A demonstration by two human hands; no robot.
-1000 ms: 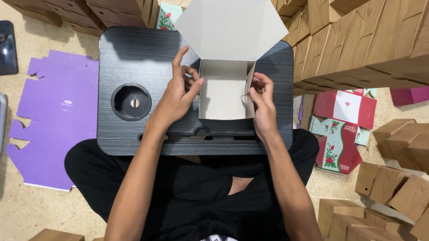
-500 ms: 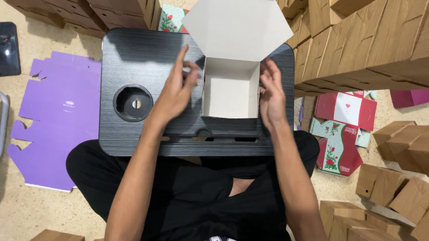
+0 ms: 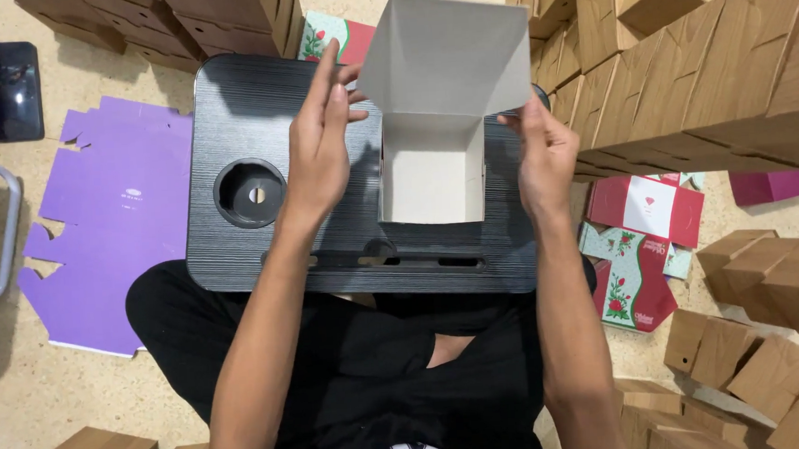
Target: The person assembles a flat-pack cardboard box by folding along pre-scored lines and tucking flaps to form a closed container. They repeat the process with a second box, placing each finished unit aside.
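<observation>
A white cardboard box [image 3: 433,172] stands open on the black lap tray [image 3: 236,123], its lid flap [image 3: 449,60] raised upright. My left hand [image 3: 320,137] lies against the box's left side, fingers stretched up to the lid's left edge. My right hand [image 3: 543,151] holds the box's right side, thumb at the lid's right edge. The inside of the box shows nothing in it.
Stacks of folded brown boxes [image 3: 713,57] fill the right and top. More brown boxes [image 3: 778,368] lie at the lower right. Flat purple card [image 3: 113,233] lies left, a dark phone [image 3: 12,91] top left. Red flowered flat boxes [image 3: 641,247] lie right of the tray.
Both hands slid from the box's front walls up to its sides. The lid flap swung up from lying back to standing upright.
</observation>
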